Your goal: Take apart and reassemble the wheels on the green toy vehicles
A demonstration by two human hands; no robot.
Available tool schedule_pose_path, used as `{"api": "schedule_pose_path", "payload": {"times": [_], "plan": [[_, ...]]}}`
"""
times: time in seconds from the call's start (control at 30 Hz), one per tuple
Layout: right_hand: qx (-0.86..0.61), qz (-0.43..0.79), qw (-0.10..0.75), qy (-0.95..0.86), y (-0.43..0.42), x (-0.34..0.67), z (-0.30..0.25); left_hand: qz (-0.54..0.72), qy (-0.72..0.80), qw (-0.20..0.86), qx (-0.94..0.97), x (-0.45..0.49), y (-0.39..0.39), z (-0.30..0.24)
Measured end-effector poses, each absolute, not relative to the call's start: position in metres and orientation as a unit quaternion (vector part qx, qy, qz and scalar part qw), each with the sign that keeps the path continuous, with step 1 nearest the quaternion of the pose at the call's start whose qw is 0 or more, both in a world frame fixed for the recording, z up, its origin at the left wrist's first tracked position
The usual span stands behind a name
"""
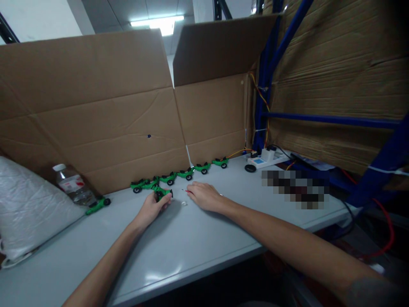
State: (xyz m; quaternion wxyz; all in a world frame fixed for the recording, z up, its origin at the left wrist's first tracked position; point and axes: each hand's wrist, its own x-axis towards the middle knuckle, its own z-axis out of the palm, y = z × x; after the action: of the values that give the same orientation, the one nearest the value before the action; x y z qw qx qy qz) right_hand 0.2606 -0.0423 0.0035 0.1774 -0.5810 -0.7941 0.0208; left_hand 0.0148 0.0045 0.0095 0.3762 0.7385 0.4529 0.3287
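My left hand (pixel 152 209) is closed around a small green toy car (pixel 162 193) with black wheels, held just above the grey table (pixel 204 238). My right hand (pixel 204 195) lies on the table just to the right, fingers curled, pinching a thin red-tipped tool (pixel 185 190). A tiny white part (pixel 183 203) lies between the two hands. Behind them a row of several green toy cars (pixel 179 175) stands along the cardboard wall. One more green car (pixel 97 205) lies apart at the left.
A cardboard wall (pixel 105 128) backs the table. A plastic water bottle (pixel 74 186) and a white plastic bag (pixel 28 209) sit at the left. A white device with wires (pixel 265 158) is at the back right, by a blue rack (pixel 271 115).
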Motion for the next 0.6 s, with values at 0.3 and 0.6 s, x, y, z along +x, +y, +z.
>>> {"api": "schedule_pose_path", "payload": {"times": [0.3,0.6], "plan": [[-0.616,0.013,0.154,-0.772,-0.0455,0.2646,0.0076,0.357,0.427,0.464,0.69,0.0123,0.0045,0.0093],[-0.545,0.008,0.264,-0.796,-0.0429,0.2601,0.0073,0.343,0.387,0.486,0.704,0.0139,0.0006,0.0117]]}}
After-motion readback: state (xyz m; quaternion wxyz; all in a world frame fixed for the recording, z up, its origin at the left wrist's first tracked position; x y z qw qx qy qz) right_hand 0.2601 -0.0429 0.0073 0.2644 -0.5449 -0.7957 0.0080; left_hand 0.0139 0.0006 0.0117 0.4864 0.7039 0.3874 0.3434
